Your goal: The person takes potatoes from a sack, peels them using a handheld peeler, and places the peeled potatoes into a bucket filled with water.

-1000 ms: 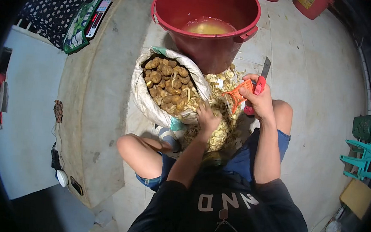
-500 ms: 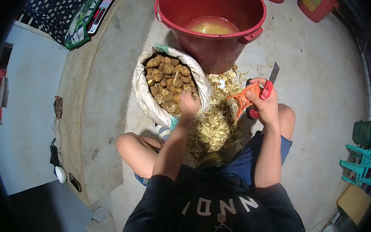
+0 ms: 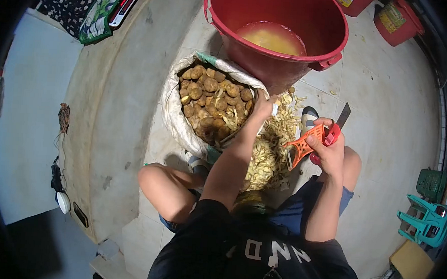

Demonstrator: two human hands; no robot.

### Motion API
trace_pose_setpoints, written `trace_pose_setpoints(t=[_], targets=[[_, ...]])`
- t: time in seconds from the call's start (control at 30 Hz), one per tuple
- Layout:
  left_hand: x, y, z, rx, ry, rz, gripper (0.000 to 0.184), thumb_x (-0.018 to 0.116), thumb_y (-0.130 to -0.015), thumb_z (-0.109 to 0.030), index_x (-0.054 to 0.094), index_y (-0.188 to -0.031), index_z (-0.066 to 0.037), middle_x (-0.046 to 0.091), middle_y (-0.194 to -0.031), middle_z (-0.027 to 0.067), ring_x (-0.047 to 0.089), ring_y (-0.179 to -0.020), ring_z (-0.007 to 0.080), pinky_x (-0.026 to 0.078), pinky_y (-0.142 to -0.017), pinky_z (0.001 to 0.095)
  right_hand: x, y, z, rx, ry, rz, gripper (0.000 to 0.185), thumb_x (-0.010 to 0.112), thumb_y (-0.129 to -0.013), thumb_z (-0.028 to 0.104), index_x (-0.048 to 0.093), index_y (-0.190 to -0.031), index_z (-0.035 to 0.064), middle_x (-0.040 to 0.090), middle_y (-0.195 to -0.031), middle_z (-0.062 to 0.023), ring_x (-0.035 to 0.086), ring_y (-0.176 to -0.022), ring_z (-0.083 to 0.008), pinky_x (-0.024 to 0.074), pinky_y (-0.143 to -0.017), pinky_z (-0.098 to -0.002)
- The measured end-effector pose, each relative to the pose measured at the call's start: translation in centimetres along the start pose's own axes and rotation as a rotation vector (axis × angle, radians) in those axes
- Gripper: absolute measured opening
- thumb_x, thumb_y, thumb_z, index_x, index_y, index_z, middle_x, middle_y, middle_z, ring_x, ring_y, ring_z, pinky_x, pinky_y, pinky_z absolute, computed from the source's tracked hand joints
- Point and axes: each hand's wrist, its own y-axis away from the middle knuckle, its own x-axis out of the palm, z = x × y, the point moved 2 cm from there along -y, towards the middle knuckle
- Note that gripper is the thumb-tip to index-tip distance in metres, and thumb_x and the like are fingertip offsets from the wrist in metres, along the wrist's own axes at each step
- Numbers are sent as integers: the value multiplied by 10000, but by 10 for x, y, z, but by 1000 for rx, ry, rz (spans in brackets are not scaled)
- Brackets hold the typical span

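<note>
My left hand (image 3: 262, 105) is at the right rim of a white sack (image 3: 176, 118), its fingers closed on the sack's edge. Brown potatoes (image 3: 206, 90) fill the sack, with a few strips of peel on top. My right hand (image 3: 329, 150) grips an orange peeler (image 3: 301, 145) together with a knife (image 3: 343, 116) that has a red handle, its blade pointing up and away. Between the sack and my right hand lies a heap of pale peelings (image 3: 268, 160) on the floor.
A large red tub (image 3: 269, 65) with cloudy yellowish liquid stands behind the sack. Two smaller red containers (image 3: 397, 22) are at the top right. Teal stools (image 3: 426, 221) and a green basket (image 3: 430, 184) sit at the far right. A scale (image 3: 127, 3) is at the upper left.
My left hand has moved from the peelings over the potatoes to the sack's right rim. My right hand still holds the peeler and knife. The view has shifted, with the tub now farther right.
</note>
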Motion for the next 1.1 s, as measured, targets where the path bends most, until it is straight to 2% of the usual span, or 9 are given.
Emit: trace_pose_setpoints(t=[0.1,0.2,0.27,0.37,0.47,0.6,0.87,1.0,1.1], targets=[[-44,-18,25,9,310,-228,290,500,-890,-108,650,-1079,54,643,-1116,236,605,-1046,296,462,-894,409,3,-4,2,20,-1,-1,384,805,-787,118,567,-1068,7,592,-840,15,539,-738,-64,440,-659,-221],[-79,-1,14,197,-597,-713,228,571,-778,-93,644,-975,-3,593,-1039,195,519,-1061,336,405,-970,408,0,-5,0,31,-22,-13,380,805,-786,109,567,-1062,1,595,-837,17,542,-733,-63,441,-658,-219],[-91,3,24,336,-790,-506,264,610,-769,-135,650,-1001,-16,595,-1086,214,516,-1098,339,394,-985,431,-3,-3,0,33,-15,-19,379,804,-786,103,566,-1062,-3,597,-837,18,544,-730,-63,441,-657,-217],[-72,11,42,-102,-865,-55,282,626,-775,-154,654,-1027,-30,589,-1153,219,496,-1155,346,378,-1005,448,-1,-3,2,44,1,-15,366,791,-789,71,564,-1066,-2,594,-827,16,549,-718,-62,444,-654,-213],[-50,5,53,22,-818,-188,286,622,-789,-145,655,-1048,-29,586,-1200,214,456,-1220,357,352,-1029,465,2,-3,7,18,54,-11,371,794,-786,71,563,-1067,-1,592,-824,12,550,-722,-62,447,-654,-215],[-32,2,41,-189,-784,-292,363,630,-804,-167,608,-1131,-11,515,-1309,185,346,-1286,383,273,-1044,521,-2,-1,2,20,-13,-15,368,793,-789,78,564,-1069,6,576,-820,19,533,-723,-59,442,-656,-213],[-27,-18,34,-552,-500,-206,520,570,-869,-284,453,-1314,-40,488,-1346,194,319,-1222,339,218,-1020,485,-9,2,1,6,23,-20,347,792,-789,79,574,-1050,12,556,-817,35,507,-735,-54,433,-665,-219],[-26,-25,44,-527,-436,-274,560,550,-871,-325,453,-1351,-54,448,-1414,138,290,-1295,326,219,-1038,476,-10,1,5,-5,0,-26,347,790,-790,74,572,-1052,9,561,-822,29,516,-730,-58,437,-662,-220],[-35,-25,49,-534,-504,-60,637,556,-863,-416,481,-1356,-20,365,-1483,144,300,-1316,400,226,-1031,548,-7,2,7,3,-11,-9,350,782,-796,68,565,-1063,4,571,-829,19,534,-738,-65,446,-664,-224]])
